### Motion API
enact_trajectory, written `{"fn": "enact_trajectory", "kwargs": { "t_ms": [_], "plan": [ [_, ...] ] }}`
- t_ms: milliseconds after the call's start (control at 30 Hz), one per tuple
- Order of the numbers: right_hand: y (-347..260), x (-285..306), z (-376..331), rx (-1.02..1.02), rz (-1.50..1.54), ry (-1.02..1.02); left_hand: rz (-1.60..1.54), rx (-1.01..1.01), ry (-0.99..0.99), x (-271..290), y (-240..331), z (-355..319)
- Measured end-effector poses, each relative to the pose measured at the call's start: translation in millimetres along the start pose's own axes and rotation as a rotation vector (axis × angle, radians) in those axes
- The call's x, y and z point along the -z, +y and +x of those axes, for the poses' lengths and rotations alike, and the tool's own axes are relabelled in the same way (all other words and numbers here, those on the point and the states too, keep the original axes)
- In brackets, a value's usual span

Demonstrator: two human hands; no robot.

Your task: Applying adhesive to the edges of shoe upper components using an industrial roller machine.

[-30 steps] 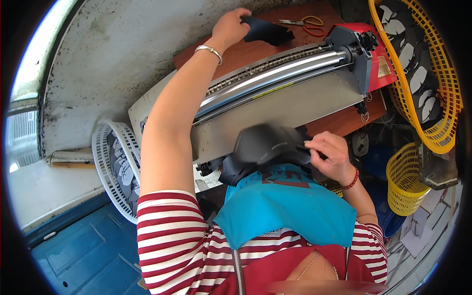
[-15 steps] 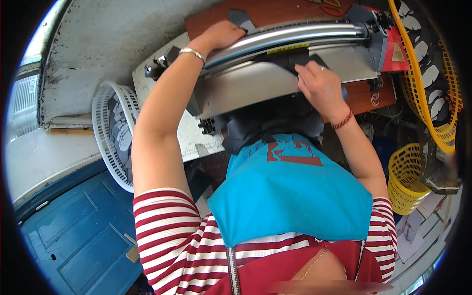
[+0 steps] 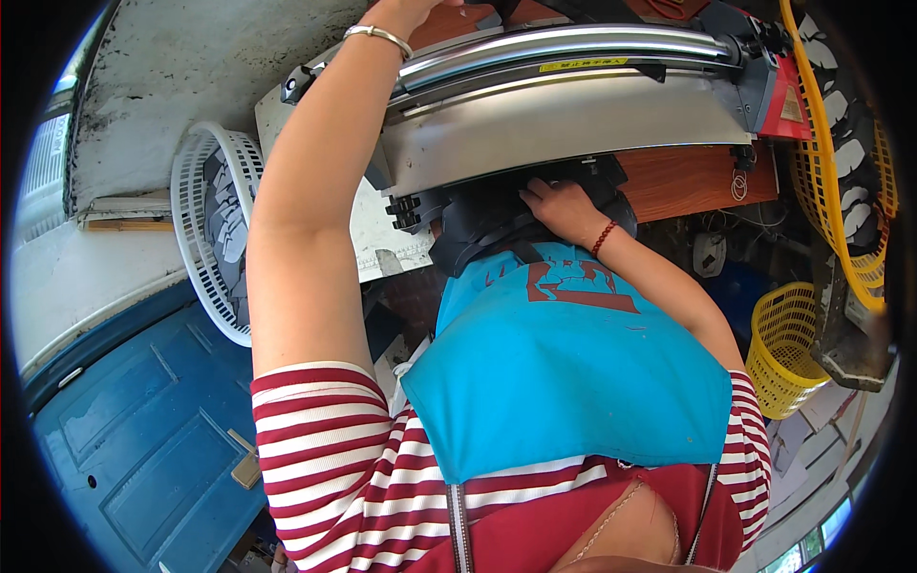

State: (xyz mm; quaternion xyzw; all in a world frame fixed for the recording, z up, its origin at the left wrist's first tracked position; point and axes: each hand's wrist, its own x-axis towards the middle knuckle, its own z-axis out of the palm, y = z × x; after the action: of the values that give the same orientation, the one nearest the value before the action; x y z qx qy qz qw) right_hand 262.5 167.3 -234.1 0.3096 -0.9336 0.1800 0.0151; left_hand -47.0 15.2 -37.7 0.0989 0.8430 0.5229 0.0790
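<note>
A machine with a long silver roller [image 3: 573,46] and a smooth metal feed plate [image 3: 573,119] stands in front of me. My left hand [image 3: 411,11] reaches past the roller's left part to dark pieces [image 3: 592,10] behind it. The picture's upper edge cuts that hand off, so its fingers barely show. My right hand [image 3: 565,210] is down at the pile of dark grey flat pieces [image 3: 478,224] in front of the plate, its fingers bent and closed on a piece there. A small dark tip [image 3: 652,73] pokes out under the roller, right of a yellow label.
On the left stands a white basket [image 3: 215,248] of dark cut pieces, near a blue door [image 3: 143,468]. At the right are a yellow-rimmed basket [image 3: 826,162] with similar pieces and a lower yellow basket [image 3: 778,363]. The machine's red end [image 3: 785,100] borders the plate.
My left hand has moved up and away beyond the roller. My right hand has come down from the feed plate to the pile, and the dark piece on the plate has mostly gone under the roller.
</note>
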Motion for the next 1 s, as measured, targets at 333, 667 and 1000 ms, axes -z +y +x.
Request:
{"fn": "enact_trajectory", "kwargs": {
  "t_ms": [333, 667, 1000],
  "plan": [
    [-23.3, 201.3, -25.4, -0.117, 0.078, 0.416, 0.657, -0.894, 0.409, 52.2, 39.0, -58.8],
    [14.4, 153.3, 19.7, -0.008, -0.030, 0.560, 0.583, -0.135, -0.335, -21.5, -23.3, -32.9],
    [-23.0, -5.4, 32.7, 0.309, 0.131, -0.097, 0.201, -0.024, -0.138, -3.4, 29.3, -36.9]
  ]
}}
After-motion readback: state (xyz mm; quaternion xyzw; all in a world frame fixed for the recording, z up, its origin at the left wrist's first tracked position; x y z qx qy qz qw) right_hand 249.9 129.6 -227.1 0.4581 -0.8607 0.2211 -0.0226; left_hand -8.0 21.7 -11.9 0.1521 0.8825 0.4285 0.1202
